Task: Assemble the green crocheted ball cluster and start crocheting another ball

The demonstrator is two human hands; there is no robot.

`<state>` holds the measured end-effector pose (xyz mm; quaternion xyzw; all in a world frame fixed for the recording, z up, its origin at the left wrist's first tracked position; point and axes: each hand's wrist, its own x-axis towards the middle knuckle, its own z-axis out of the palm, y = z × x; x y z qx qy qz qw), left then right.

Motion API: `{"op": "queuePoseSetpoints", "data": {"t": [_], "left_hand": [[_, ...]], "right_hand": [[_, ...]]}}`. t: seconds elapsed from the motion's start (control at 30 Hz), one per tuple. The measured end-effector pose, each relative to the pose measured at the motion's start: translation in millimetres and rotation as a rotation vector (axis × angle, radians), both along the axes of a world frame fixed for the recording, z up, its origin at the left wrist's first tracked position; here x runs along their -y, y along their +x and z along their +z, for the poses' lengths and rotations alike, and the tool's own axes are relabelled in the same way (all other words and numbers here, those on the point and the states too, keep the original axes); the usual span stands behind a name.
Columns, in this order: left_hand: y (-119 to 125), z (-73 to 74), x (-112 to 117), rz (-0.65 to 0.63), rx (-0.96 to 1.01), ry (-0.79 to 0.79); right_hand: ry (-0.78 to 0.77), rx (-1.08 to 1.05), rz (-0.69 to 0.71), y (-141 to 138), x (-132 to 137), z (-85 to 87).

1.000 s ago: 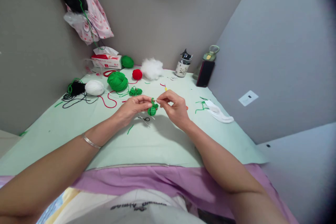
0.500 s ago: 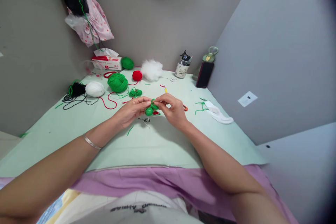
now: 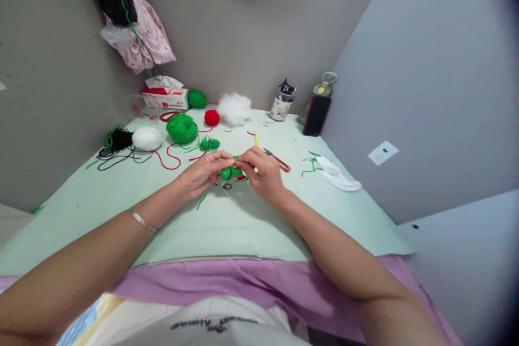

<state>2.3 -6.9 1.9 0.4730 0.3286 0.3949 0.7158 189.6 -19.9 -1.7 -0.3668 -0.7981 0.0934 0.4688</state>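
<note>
Both hands meet just above the middle of the pale green surface (image 3: 243, 221). The left hand (image 3: 203, 173) is pinched shut on a small green crocheted piece (image 3: 227, 172), thumb and fingertips gripping its left side and holding it just clear of the surface. The right hand (image 3: 261, 173) presses against the piece's right side, its fingertips closed on what looks like a thin needle (image 3: 226, 159) that points left across the top of the piece. It is too small to tell whether any thread runs from it.

The main hazard, as I judge it, is the needle tip. It aims towards the left fingertips, so a push that breaks through the tight stitches suddenly could prick them. The piece is small and round and is held only by fingertips. A hard tug could twist it out of the left grip and drop it among the clutter.

Small black scissors (image 3: 225, 186) lie right under the hands, and red-handled snips (image 3: 278, 160) lie just beyond the right hand. A lowered wrist could land on either one.

Loose red yarn (image 3: 172, 158) trails near the left hand, with the green yarn ball (image 3: 181, 127) farther off to the left. A trailing strand could snag on a finger and drag the ball.
</note>
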Motion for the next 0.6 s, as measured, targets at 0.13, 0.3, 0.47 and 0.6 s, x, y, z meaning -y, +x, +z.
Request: {"op": "queuePoseSetpoints", "data": {"t": [0.13,0.3,0.47,0.6], "left_hand": [[0.2,1.1,0.7,-0.026,-0.026,0.053],[1.8,2.5,2.2,-0.031,-0.151,0.122],[-3.2,0.5,-3.1,0.015,-0.29,0.316],[-8.3,-2.0,-7.3,0.066,-0.312,0.375]], "right_hand": [[-0.192,-0.177,0.078,4.1,-5.7,2.2],[-0.423,-0.224,0.208,9.7,-11.3,6.8],[-0.558,-0.181,0.212,10.5,-12.7,6.4],[-0.699,-0.269,0.309,10.3,-11.9,7.1]]}}
